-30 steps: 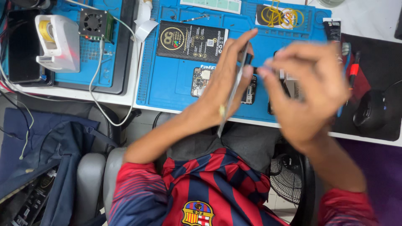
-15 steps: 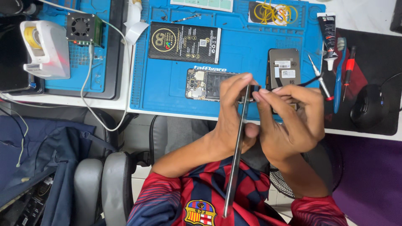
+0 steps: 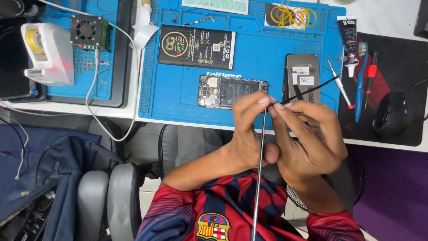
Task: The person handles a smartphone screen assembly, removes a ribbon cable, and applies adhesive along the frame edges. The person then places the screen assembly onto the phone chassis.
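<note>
Your left hand (image 3: 247, 131) and right hand (image 3: 310, 140) meet just past the 6 o'clock edge of the blue mat (image 3: 178, 96), over open chair space. Both pinch a thin black strip (image 3: 307, 90) that slants toward 2 o'clock over the mat. A slim grey rod (image 3: 258, 178) runs from your fingertips toward 6 o'clock. The opened phone (image 3: 232, 91) lies flat at 12 o'clock of your hands.

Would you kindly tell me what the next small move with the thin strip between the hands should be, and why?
Probably ease the fingertips slowly apart. The left hand and right hand both pinch the thin strip at one spot; its pale length hangs toward the shirt while its black end juts over the blue mat, so it seems to split there.
</note>
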